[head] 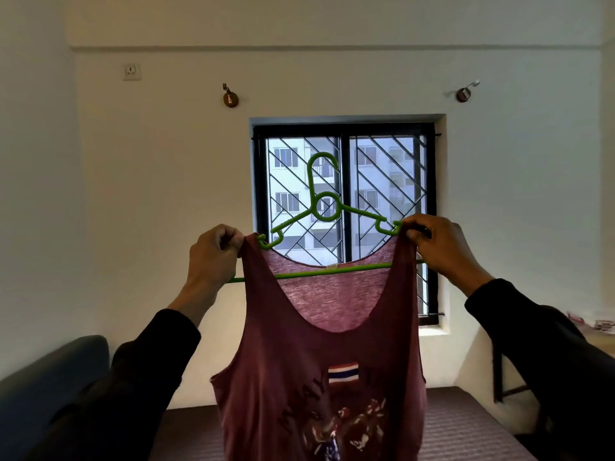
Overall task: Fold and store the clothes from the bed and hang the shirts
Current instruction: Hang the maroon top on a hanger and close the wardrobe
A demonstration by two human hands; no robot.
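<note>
A maroon sleeveless shirt [332, 367] with a flag patch and a print on its chest hangs on a green plastic hanger [324, 207], held up in front of the window. My left hand [214, 252] pinches the shirt's left strap at the hanger's left shoulder. My right hand [436, 247] grips the right strap together with the hanger's right end. The hanger's hook points up, free of any rail. Its bottom bar runs behind the front of the shirt.
A barred window [346, 181] is straight ahead in a white wall. Two wall hooks [230, 96] [464, 92] sit above it. The striped bed [466, 424] lies below, a dark blue headboard [50, 387] at left, a table [599, 334] at right.
</note>
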